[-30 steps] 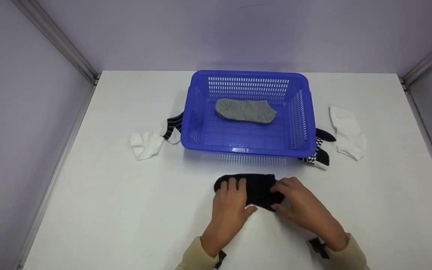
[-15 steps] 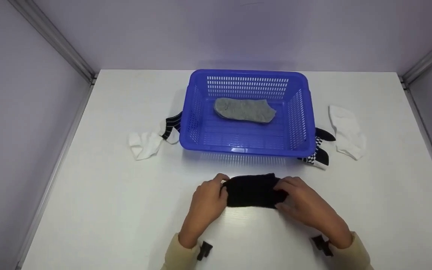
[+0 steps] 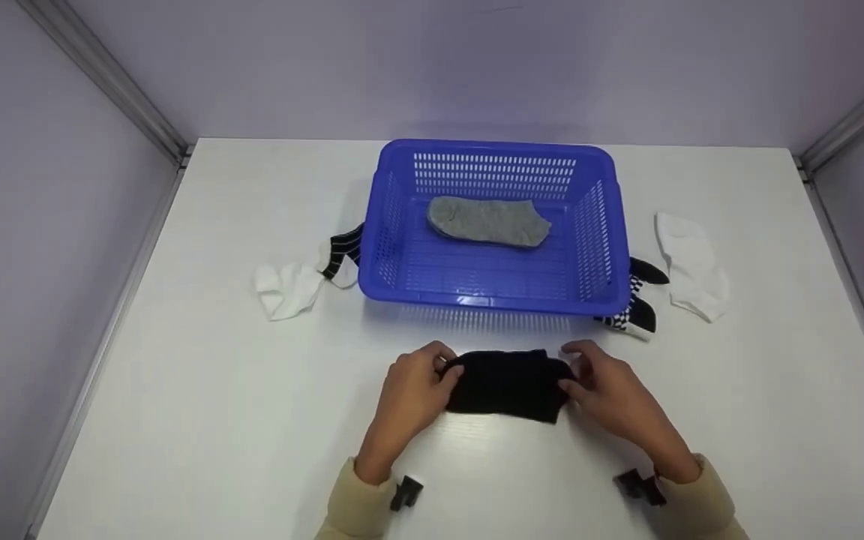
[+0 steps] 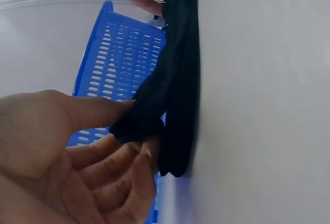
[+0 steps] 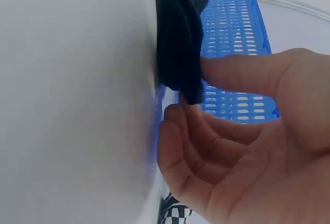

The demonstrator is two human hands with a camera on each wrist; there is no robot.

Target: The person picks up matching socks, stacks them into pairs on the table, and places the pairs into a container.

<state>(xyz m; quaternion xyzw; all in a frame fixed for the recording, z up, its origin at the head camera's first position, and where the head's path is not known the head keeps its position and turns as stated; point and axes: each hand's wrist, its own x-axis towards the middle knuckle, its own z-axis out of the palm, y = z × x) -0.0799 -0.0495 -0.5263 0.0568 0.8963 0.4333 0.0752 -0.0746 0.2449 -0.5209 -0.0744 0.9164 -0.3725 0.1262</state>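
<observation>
Black socks (image 3: 505, 385) lie flat in front of the basket, one layer on another. My left hand (image 3: 415, 386) pinches their left end between thumb and fingers. In the left wrist view, that hand (image 4: 98, 157) lifts the upper black layer (image 4: 147, 110) slightly off the lower layer (image 4: 178, 146). At the other end, my right hand (image 3: 612, 386) pinches the socks' right edge. The right wrist view has the thumb (image 5: 240, 73) on one side of the black fabric (image 5: 179, 43) and curled fingers on the other. A pair of grey socks (image 3: 488, 221) lies inside the blue basket (image 3: 492, 301).
White socks (image 3: 289, 291) and black-and-white striped socks (image 3: 343, 255) lie left of the basket, the striped ones partly hidden by it. To its right are checkered socks (image 3: 634, 307) and white socks (image 3: 693, 266). Walls enclose the white table (image 3: 199, 420) at back and sides.
My left hand has gone from lying on top of the black socks to pinching their left end. The right hand has shifted its grip along the right edge. The basket stays put.
</observation>
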